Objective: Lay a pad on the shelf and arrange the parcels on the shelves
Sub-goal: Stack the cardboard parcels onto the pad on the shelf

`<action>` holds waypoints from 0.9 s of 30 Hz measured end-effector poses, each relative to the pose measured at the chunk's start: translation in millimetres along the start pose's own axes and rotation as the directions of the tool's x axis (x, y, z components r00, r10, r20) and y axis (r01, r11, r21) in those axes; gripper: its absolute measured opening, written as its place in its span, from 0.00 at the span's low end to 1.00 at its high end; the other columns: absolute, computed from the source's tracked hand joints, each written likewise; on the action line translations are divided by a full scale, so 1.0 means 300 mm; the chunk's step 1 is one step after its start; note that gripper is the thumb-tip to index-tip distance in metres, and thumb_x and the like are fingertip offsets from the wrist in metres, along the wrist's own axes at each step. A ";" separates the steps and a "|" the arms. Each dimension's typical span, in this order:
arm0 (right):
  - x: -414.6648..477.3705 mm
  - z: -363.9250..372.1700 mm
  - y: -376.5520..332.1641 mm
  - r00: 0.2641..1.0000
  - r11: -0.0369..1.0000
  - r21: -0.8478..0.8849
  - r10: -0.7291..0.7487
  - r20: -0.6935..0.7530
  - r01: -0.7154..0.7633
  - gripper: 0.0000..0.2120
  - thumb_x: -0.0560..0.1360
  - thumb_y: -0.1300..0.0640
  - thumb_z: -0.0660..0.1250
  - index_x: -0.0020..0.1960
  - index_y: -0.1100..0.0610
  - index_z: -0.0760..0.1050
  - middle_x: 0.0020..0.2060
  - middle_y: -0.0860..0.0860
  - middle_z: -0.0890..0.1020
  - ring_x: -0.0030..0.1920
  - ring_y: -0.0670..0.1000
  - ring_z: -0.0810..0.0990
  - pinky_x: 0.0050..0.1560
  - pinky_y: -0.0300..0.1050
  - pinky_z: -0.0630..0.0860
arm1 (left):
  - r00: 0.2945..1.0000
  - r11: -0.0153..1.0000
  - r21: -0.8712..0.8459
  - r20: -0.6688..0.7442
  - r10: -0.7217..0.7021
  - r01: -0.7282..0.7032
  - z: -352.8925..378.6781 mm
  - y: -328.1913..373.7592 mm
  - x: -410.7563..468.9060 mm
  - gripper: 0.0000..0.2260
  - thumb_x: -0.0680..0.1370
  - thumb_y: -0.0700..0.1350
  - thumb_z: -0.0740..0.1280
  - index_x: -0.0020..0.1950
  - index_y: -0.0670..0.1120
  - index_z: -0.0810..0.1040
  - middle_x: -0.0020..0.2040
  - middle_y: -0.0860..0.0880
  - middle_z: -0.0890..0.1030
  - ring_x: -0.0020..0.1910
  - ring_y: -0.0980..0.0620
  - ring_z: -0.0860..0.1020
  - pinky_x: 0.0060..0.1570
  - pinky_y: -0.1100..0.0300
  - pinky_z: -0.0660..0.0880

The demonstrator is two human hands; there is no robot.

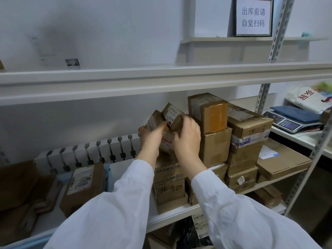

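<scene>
Small brown cardboard parcels [172, 116] are gripped by left hand [152, 135] and right hand [188, 137] atop a stack at the white shelf's [179, 211] middle; toppling is risked if set off-centre.

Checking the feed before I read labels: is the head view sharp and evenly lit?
Head view: wide-angle bend bows the upper shelf; soft, even light, no hard glare; the wall sign reads clearly, the small parcel label is too blurred to read, and a dark smudge sits on the wall upper left.
</scene>
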State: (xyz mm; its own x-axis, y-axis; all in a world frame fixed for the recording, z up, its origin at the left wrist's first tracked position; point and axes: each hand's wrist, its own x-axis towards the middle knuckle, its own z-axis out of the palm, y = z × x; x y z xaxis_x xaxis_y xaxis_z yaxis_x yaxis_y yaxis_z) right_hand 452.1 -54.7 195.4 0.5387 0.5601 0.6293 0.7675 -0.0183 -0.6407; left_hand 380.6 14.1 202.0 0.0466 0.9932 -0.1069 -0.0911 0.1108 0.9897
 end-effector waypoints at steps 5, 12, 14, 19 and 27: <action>-0.018 0.015 -0.055 1.000 0.979 0.201 -0.026 0.010 0.023 0.25 0.72 0.65 0.67 0.68 0.56 0.66 0.66 0.53 0.69 0.69 0.53 0.63 0.71 0.57 0.62 | 0.998 0.991 -0.126 -0.018 0.052 -0.054 -0.077 0.001 0.001 0.25 0.69 0.53 0.72 0.57 0.52 0.60 0.50 0.46 0.74 0.48 0.48 0.76 0.40 0.56 0.74; -0.064 0.090 -0.176 0.979 0.965 0.256 -0.100 0.180 0.052 0.24 0.69 0.54 0.71 0.61 0.40 0.68 0.72 0.51 0.58 0.73 0.58 0.51 0.70 0.63 0.59 | 0.995 0.963 -0.249 -0.029 0.099 -0.103 -0.267 -0.010 0.012 0.35 0.65 0.57 0.68 0.69 0.48 0.66 0.60 0.42 0.76 0.55 0.44 0.77 0.47 0.53 0.75; -0.096 0.123 -0.227 0.964 0.935 0.351 -0.131 0.233 0.042 0.22 0.68 0.44 0.71 0.60 0.39 0.69 0.71 0.50 0.60 0.71 0.55 0.54 0.67 0.54 0.64 | 0.994 0.965 -0.243 -0.063 0.088 -0.101 -0.348 -0.016 0.011 0.36 0.62 0.60 0.66 0.68 0.49 0.68 0.60 0.44 0.77 0.57 0.45 0.76 0.53 0.51 0.74; -0.135 0.205 -0.328 0.958 0.770 0.616 -0.022 0.287 -0.167 0.23 0.71 0.47 0.69 0.64 0.45 0.68 0.64 0.50 0.69 0.63 0.49 0.69 0.62 0.52 0.73 | 0.986 0.943 -0.303 -0.133 0.105 -0.141 -0.538 -0.050 0.024 0.23 0.72 0.55 0.66 0.65 0.48 0.72 0.59 0.43 0.78 0.56 0.44 0.78 0.57 0.47 0.75; -0.211 0.395 -0.520 0.662 0.428 0.554 0.156 0.733 -0.714 0.07 0.74 0.43 0.64 0.44 0.45 0.72 0.41 0.43 0.79 0.44 0.46 0.76 0.39 0.41 0.71 | 0.989 0.924 -0.365 -0.130 0.075 -0.118 -0.832 -0.071 0.029 0.19 0.77 0.53 0.62 0.65 0.48 0.74 0.58 0.43 0.80 0.56 0.42 0.79 0.60 0.43 0.73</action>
State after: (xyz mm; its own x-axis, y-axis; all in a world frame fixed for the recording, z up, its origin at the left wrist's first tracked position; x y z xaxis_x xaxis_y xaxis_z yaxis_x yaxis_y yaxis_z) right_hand 257.1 10.7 203.4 0.2215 0.9751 -0.0058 -0.2486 0.0507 -0.9673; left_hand 134.7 29.3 156.2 -0.0904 0.9949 -0.0441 -0.4523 -0.0016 0.8919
